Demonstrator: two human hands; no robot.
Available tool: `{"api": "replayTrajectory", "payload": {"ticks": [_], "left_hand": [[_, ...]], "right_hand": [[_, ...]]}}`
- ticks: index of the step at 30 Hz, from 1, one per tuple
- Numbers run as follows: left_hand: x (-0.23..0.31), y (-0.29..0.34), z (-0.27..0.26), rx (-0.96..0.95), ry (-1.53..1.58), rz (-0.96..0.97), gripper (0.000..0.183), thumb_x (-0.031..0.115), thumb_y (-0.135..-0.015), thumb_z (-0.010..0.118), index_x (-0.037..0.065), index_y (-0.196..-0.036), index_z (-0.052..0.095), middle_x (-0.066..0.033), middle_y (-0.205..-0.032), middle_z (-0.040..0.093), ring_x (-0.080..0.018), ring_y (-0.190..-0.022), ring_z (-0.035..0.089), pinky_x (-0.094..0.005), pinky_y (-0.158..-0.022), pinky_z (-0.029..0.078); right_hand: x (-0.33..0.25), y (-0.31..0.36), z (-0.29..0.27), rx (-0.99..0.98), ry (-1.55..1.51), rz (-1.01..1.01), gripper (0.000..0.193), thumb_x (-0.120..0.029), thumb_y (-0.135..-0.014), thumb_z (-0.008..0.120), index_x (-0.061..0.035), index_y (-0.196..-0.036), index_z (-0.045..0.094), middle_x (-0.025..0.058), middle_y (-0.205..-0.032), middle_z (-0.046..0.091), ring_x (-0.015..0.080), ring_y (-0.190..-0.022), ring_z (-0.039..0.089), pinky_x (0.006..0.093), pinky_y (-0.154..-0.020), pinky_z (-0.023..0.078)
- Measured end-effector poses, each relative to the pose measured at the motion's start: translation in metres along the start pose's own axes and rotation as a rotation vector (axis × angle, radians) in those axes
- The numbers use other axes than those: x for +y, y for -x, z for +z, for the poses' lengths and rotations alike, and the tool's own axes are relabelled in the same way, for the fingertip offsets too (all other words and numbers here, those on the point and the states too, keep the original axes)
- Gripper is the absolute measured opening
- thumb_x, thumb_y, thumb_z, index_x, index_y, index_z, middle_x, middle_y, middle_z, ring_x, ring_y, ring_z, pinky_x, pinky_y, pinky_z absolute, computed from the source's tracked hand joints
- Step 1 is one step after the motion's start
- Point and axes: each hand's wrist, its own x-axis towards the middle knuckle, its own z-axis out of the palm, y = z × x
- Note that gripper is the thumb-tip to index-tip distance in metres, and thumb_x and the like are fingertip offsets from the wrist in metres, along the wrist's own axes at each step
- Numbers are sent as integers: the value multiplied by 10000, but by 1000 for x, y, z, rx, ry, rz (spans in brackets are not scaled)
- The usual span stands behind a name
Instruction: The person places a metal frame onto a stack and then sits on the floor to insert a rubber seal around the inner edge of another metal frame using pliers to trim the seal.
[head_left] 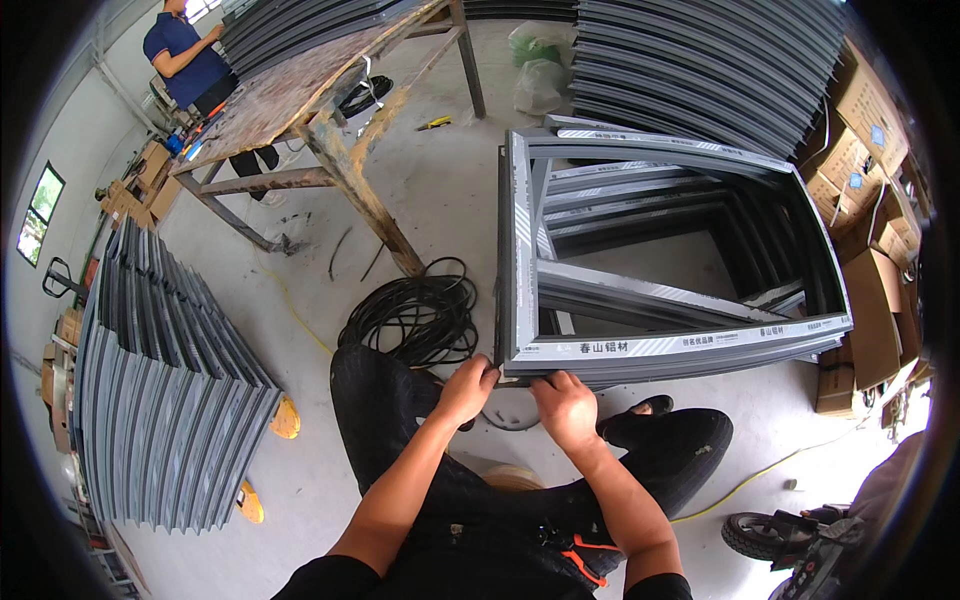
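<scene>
In front of me lies a stack of dark grey aluminium window frames, their faces covered with pale printed protective film. My left hand is closed in a pinch at the stack's near left corner; what its fingers hold is hidden. Just to the right, my right hand is curled closed against the near edge, knuckles up, and its fingertips are out of sight under the frame. A coil of black rubber strip rests on the floor beyond my left knee. An orange-handled tool lies at my lap.
A worn workbench stands far left, with a person behind it. Stacked grey profiles stand at left and far right. Cardboard boxes line the right side. A wheeled vehicle is at lower right; a yellow cord crosses the floor.
</scene>
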Motion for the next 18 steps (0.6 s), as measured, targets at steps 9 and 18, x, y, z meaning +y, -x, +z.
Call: {"api": "replayTrajectory", "payload": {"ticks": [9, 18], "left_hand": [[8, 1, -1, 11, 96, -88, 205, 179, -862, 592, -14, -826, 535, -178, -749, 576, -338, -685, 563, -412, -637, 433], [10, 4, 15, 212, -45, -3, 186, 146, -867, 572, -23, -813, 514, -197, -770, 557, -389, -713, 548, -448, -646, 428]], "right_hand": [[-1, 0, -2, -25, -9, 2, 107, -89, -704, 637, -123, -806, 642, 57, -774, 540, 254, -705, 573, 368, -557, 487], [-2, 0, -4, -64, -20, 24, 102, -90, -702, 693, -94, -791, 644, 70, -789, 556, 270, -722, 596, 378, -592, 506]]}}
